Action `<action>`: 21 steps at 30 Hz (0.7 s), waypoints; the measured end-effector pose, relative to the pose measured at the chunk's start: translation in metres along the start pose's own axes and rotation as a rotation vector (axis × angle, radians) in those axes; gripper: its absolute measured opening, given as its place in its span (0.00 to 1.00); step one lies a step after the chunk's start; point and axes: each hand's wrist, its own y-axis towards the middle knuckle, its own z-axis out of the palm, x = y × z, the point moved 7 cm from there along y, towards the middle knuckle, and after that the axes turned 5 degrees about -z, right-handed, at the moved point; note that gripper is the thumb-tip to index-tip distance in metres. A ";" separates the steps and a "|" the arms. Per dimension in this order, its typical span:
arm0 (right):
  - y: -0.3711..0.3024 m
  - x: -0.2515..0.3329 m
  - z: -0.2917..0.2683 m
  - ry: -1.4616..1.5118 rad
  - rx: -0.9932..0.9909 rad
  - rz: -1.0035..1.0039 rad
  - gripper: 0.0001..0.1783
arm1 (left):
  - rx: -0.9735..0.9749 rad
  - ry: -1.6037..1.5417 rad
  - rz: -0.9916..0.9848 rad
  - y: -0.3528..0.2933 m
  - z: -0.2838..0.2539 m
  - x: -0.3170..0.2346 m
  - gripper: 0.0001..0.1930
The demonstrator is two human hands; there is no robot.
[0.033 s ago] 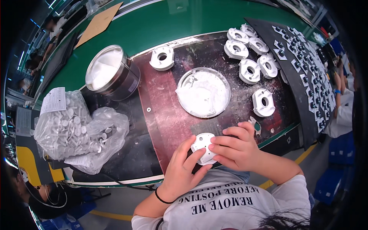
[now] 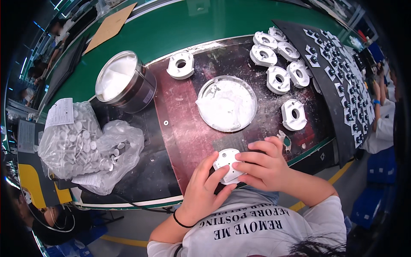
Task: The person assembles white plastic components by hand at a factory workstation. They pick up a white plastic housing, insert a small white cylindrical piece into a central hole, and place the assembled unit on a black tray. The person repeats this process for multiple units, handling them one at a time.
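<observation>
White plastic between the fingers (image 2: 256,157): gripping a flat part (image 2: 225,158) with left hand (image 2: 203,187) and right hand (image 2: 269,167) from opposite edges, just on the near side of the round dish (image 2: 233,128), aligned lengthwise roughly toward it, with neither hand nearer.

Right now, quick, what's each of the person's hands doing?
Left hand: closed on the left side of a white part.
Right hand: closed on the same part's right side.

Worktable (image 2: 180,141): 1 can (image 2: 139,92), 1 dish (image 2: 255,96), clear bags (image 2: 130,137), white ring-shaped parts (image 2: 302,118).
</observation>
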 end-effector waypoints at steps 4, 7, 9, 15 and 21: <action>-0.008 -0.010 -0.013 0.170 -0.158 0.089 0.18 | -0.158 -0.148 -0.018 -0.006 -0.009 0.004 0.30; -0.021 -0.014 -0.020 0.188 -0.262 0.101 0.16 | -0.162 0.055 -0.048 -0.010 -0.046 -0.004 0.27; -0.035 -0.017 -0.022 0.184 -0.299 0.143 0.15 | -0.292 0.364 -0.121 -0.009 -0.094 0.012 0.15; -0.038 -0.018 -0.018 0.208 -0.324 0.167 0.13 | -0.391 0.772 -0.405 -0.021 -0.182 0.098 0.10; -0.040 -0.017 -0.021 0.188 -0.331 0.187 0.12 | -0.256 0.957 -0.454 -0.008 -0.168 0.116 0.08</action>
